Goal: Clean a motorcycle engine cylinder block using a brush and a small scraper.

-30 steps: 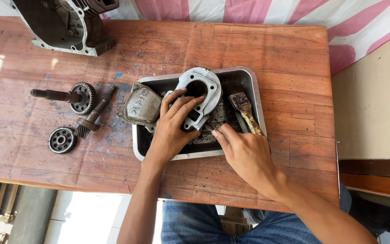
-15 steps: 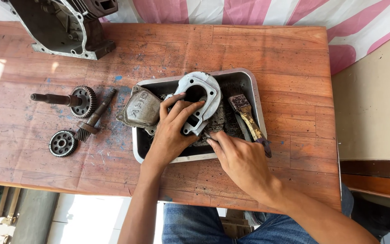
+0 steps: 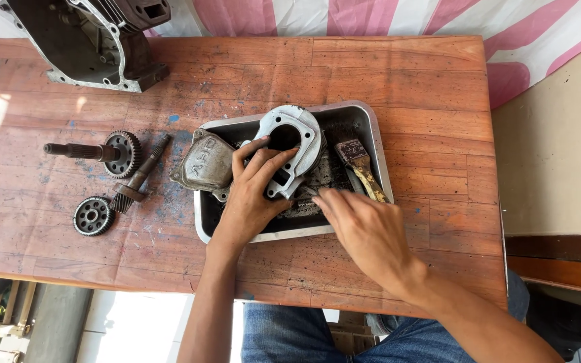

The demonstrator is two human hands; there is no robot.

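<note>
Head view: grey metal casting point(image 3: 295, 138) with a round hole, tilted up in the metal tray point(image 3: 364, 121). Left hand point(image 3: 253, 195) grips its lower edge, fingers wrapped over it. Right hand point(image 3: 364, 228) just beside it, fingertips pinched together at the tray's dirty floor; what they pinch is too small to tell. Paintbrush point(image 3: 361, 168) lies in the tray. Small cover point(image 3: 206, 165) leans on the tray's left rim. Gears and shafts point(image 3: 112, 175) farther left on the bench point(image 3: 405, 74); engine block point(image 3: 95, 40) at the far corner.

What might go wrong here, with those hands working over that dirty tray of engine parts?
The left hand holds the grey metal housing tilted over the tray; greasy fingers might let it slip. The cover leaning on the tray's left rim may slide off. The right hand could knock the brush.
</note>
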